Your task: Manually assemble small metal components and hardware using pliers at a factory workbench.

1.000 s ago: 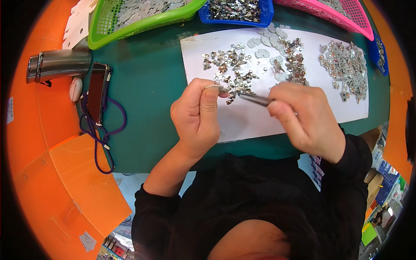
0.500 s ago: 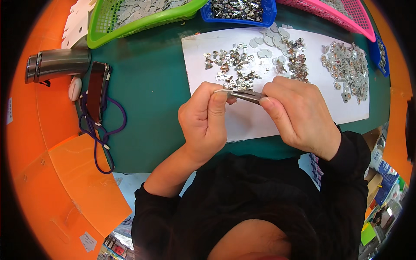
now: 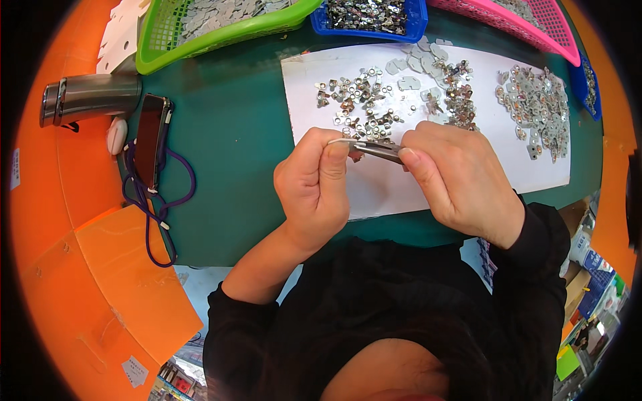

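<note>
My left hand (image 3: pixel 314 180) pinches a small thin grey plate (image 3: pixel 340 141) between thumb and curled fingers; most of the plate is hidden. My right hand (image 3: pixel 461 174) is closed round a pair of metal pliers (image 3: pixel 380 150), whose jaws point left and meet the plate at my left thumb. Both hands are over the near edge of a white sheet (image 3: pixel 394 194). Beyond them on the sheet lie a scatter of small shiny metal clips (image 3: pixel 368 100), some flat grey plates (image 3: pixel 420 63) and, at the right, a heap of joined metal pieces (image 3: pixel 535 110).
Along the back stand a green basket (image 3: pixel 227 37) of grey plates, a blue tray (image 3: pixel 368 33) of metal parts and a pink basket (image 3: pixel 515 37). A small blue bin (image 3: pixel 592 87) is far right. A steel flask (image 3: pixel 97 99) and a phone (image 3: pixel 151 144) with a purple cord lie left.
The pliers have turned slightly in my right hand, and their handles show less spread. Both hands stay in nearly the same place.
</note>
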Available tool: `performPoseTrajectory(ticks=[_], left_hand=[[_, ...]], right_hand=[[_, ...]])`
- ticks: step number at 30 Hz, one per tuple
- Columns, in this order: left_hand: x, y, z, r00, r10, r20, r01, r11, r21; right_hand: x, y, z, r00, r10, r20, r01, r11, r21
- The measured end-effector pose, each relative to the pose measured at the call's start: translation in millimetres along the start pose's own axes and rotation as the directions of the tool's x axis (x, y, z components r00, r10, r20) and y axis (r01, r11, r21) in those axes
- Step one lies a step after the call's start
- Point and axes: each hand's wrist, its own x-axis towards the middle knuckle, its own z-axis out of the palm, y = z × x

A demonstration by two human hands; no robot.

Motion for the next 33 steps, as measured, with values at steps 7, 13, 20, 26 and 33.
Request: performPoseTrajectory(ticks=[7, 13, 20, 26, 33], left_hand=[[-2, 4, 1, 0.998, -0.068, -0.006, 0.068, 0.998, -0.001], [-1, 7, 0, 0.993, -0.109, 0.051, 0.109, 0.994, -0.003], [0, 6, -2, 0.985, -0.023, 0.173, 0.012, 0.998, 0.061], [-2, 9, 4, 0.957, -0.115, 0.265, 0.147, 0.984, -0.104], [18, 4, -8, 0.899, -0.383, 0.211, 0.437, 0.796, -0.418]], right_hand=[[0, 0, 6, 0.999, 0.022, -0.027, -0.025, 0.994, -0.110], [-5, 4, 9, 0.997, 0.041, -0.071, -0.051, 0.990, -0.134], [-18, 10, 10, 0.991, 0.012, -0.134, -0.032, 0.988, -0.149], [-31, 13, 0, 0.983, 0.023, -0.181, -0.041, 0.995, -0.092], [-76, 95, -50, 0.745, 0.179, -0.643, -0.499, 0.789, -0.359]])
